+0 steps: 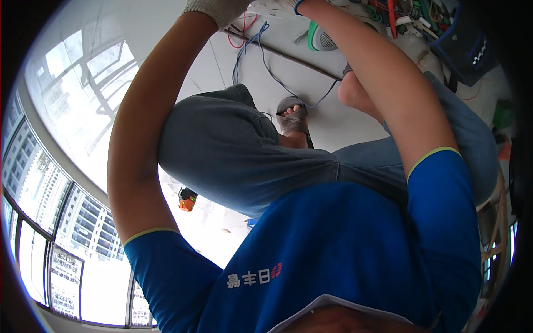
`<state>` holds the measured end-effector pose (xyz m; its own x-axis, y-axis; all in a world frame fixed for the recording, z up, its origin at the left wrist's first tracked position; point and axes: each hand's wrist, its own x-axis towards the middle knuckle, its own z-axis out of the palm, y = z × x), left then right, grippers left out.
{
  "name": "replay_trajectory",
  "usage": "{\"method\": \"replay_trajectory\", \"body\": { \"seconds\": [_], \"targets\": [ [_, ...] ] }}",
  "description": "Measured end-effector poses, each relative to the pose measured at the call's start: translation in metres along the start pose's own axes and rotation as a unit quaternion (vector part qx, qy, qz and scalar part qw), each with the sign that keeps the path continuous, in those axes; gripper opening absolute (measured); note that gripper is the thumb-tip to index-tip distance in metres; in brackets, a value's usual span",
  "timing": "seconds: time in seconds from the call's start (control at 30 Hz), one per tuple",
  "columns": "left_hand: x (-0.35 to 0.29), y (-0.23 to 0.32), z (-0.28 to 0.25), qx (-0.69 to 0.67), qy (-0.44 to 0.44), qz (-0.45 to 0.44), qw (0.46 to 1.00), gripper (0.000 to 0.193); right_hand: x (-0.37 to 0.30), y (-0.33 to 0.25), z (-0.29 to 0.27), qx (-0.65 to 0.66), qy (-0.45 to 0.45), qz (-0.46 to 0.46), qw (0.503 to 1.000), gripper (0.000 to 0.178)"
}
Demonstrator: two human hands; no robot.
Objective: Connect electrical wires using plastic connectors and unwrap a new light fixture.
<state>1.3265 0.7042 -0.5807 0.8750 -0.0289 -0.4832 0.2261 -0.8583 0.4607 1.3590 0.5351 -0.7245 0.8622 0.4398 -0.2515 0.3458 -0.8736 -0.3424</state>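
My left hand (219, 9), in a whitish knit glove, reaches up to the upper edge of the head view. Its fingers run out of the picture. A gloved bit of my right hand (290, 4) shows at that same edge, with a blue cuff band at the wrist; its fingers are cut off too. What either hand holds cannot be seen. Below and between them, a blue cable (260, 39) and a red wire (243, 32) lie on the floor, close to a thin dark rod (300, 63).
A green-rimmed object with a grey grille (324, 40) lies beyond my right forearm. Several loose tools (408, 16) and a dark bag (465, 47) sit at the upper right. An orange-and-black device (187, 200) with green lights stands by my left thigh. Windows (66, 222) line the left.
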Motion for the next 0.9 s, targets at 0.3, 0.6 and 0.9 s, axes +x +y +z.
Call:
{"method": "replay_trajectory", "body": {
  "seconds": [0.3,0.6,0.9],
  "targets": [
    [-0.007,-0.008,0.001,0.044,0.016,-0.011,0.999,0.040,0.007,-0.020,-0.005,0.006,0.036,0.028,0.999,0.019],
    [-0.012,-0.001,-0.006,-0.016,-0.020,-0.087,0.996,0.046,-0.003,-0.015,-0.021,-0.031,0.040,-0.079,0.996,0.017],
    [0.001,-0.020,0.001,0.245,-0.064,0.135,0.958,0.028,-0.005,-0.007,-0.032,-0.008,-0.041,-0.104,0.994,0.028]
  ]
}}
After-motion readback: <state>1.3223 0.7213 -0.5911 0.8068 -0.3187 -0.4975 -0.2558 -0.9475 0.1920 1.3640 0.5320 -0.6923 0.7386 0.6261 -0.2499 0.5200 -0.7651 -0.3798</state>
